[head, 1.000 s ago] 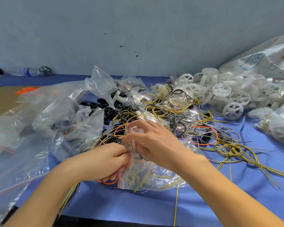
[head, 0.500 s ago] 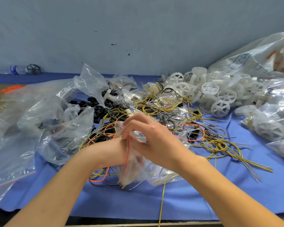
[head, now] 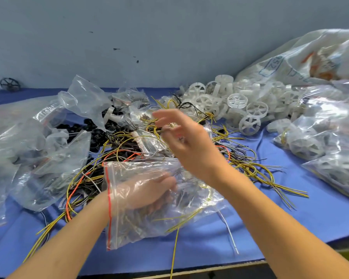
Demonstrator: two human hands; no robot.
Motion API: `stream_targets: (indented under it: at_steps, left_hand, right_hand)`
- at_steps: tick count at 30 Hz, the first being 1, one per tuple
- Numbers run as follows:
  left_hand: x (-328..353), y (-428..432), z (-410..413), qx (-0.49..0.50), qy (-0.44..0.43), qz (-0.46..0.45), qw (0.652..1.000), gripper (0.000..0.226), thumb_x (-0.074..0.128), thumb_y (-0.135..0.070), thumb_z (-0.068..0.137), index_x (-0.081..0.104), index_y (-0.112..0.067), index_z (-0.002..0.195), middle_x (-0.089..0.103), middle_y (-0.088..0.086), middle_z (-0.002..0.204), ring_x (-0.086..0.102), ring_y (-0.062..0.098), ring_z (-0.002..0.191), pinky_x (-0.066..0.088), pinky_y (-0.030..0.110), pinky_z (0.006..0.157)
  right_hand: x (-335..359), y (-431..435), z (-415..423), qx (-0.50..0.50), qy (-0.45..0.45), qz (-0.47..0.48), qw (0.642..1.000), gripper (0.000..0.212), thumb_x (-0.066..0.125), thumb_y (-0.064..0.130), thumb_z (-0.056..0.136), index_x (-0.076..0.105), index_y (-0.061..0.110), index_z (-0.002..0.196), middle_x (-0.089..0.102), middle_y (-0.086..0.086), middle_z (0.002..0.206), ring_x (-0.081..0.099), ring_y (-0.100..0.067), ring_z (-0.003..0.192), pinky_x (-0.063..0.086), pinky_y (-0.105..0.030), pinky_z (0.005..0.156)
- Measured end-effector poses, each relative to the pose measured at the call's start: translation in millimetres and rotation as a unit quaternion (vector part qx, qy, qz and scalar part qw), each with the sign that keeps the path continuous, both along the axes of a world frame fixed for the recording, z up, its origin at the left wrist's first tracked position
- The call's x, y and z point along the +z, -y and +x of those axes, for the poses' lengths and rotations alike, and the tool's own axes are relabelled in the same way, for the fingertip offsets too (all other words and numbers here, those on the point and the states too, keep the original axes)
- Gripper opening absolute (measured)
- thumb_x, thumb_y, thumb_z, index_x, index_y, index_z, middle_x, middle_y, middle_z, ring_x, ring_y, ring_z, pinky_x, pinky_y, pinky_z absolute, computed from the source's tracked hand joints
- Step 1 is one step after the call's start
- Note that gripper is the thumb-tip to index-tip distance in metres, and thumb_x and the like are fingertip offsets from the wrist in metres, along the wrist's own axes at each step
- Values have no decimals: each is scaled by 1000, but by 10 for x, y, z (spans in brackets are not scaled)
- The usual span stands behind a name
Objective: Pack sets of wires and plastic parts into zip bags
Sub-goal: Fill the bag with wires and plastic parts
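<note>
So the left hand (head: pixel 147 192) is shoved right inside the zip bag (head: pixel 141 228), which sits near the front edge of the table (head: pixel 290 228), about mid-way along. Its fingers look bent through the plastic, but honestly I can't tell if they've got hold of anything. The right hand (head: pixel 189 141) is up over the wire pile (head: pixel 248 168) in the middle, blurry, fingers loosely spread, nothing in it that I can see. White plastic wheels (head: pixel 236 100) are heaped toward the back right, and black parts (head: pixel 93 135) lie left of the wires.
</note>
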State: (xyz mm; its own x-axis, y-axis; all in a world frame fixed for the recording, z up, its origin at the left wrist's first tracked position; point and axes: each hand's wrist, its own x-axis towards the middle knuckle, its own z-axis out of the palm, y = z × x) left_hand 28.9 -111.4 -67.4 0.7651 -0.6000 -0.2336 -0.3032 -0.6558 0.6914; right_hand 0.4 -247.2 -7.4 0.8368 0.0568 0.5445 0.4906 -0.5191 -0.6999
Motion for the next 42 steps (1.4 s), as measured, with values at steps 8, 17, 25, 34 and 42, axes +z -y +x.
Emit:
stream_targets:
  at_steps: [8,17,25,34,42]
  left_hand:
    - [48,-38,-84,-3,56,55,997,35,35,-45,103,60,-25,89,55,-8,67,51,0,55,40,13,57]
    - [-101,78,-51,-41,183,26,982,29,40,-37,103,49,-48,78,55,-14,78,49,14,84,37,25,77]
    - [-33,-114,-100,1,-60,-82,995,48,37,-37,103,46,-11,143,47,15,147,46,28,135,35,33,108]
    - [-21,-379,86,74,-74,-180,978,41,57,-37,96,63,-2,115,64,10,79,62,11,57,50,21,52]
    - [120,-657,203,5,4,-204,979,25,51,-29,99,70,-15,94,70,9,81,69,20,71,58,34,66]
  right_hand:
    - [-250,619,173,-137,-169,-11,976,26,47,17,97,61,32,113,67,6,98,61,-14,70,54,-37,63]
    - [-420,545,129,-82,-235,-248,936,31,42,42,102,62,24,116,68,0,107,61,-21,98,48,-35,84]
    - [-515,544,175,-87,-186,-333,920,45,35,46,104,54,13,80,60,-7,80,55,-31,81,46,-42,74]
    - [-427,920,218,-267,-81,-270,922,50,30,58,98,41,23,63,65,-14,75,60,-38,75,37,-37,58]
    - [-460,1210,255,-360,-82,-282,885,36,41,40,102,63,11,97,62,-14,97,58,-37,96,46,-44,79]
